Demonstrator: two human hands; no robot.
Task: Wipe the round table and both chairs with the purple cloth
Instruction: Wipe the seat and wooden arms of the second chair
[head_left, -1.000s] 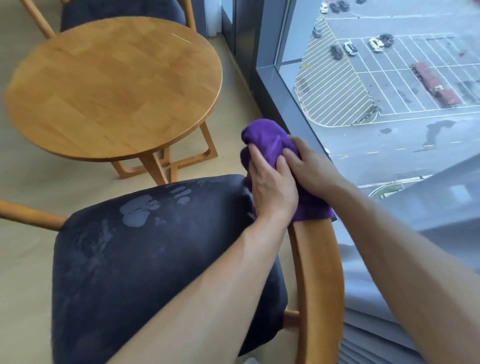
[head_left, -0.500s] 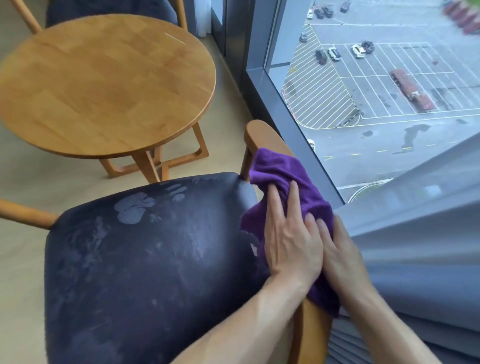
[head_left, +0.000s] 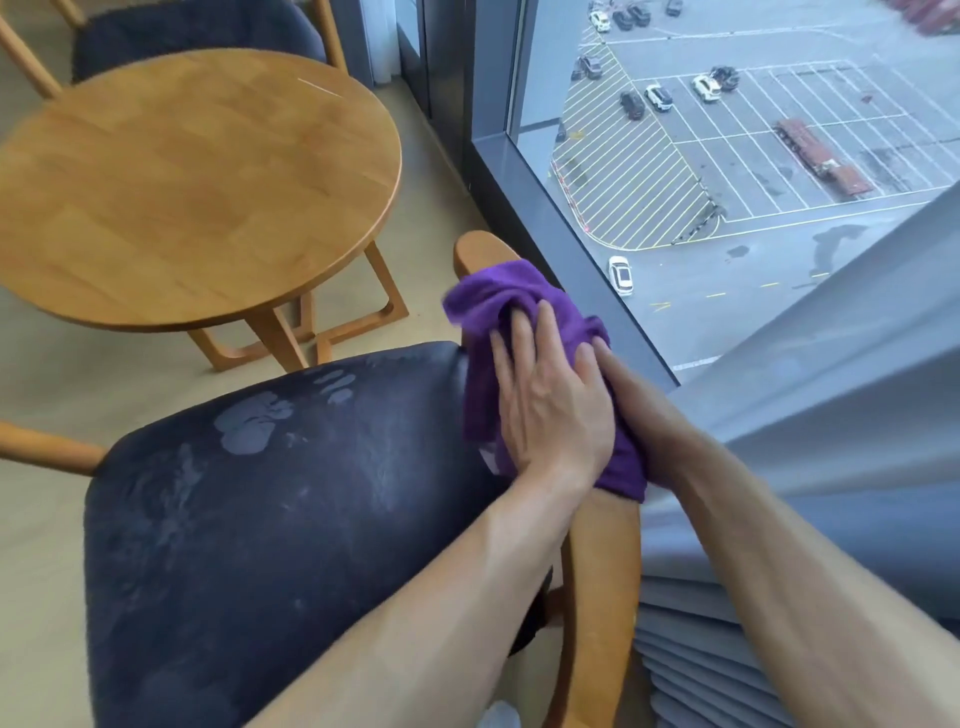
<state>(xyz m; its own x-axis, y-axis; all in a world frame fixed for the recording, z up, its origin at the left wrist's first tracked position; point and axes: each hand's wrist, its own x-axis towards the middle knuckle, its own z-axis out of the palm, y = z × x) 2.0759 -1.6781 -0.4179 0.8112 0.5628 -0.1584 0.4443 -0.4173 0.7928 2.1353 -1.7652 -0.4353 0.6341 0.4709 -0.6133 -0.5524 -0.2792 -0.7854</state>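
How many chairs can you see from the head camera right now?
2. The near chair sits right below the camera, with both hands wiping its wooden arm by the window. The far chair stands behind the round table, mostly hidden. Others may be out of frame.

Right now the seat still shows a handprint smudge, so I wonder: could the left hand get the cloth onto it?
Probably yes. The left hand lies on the purple cloth at the armrest, beside the seat; nothing lies between it and the smudge.
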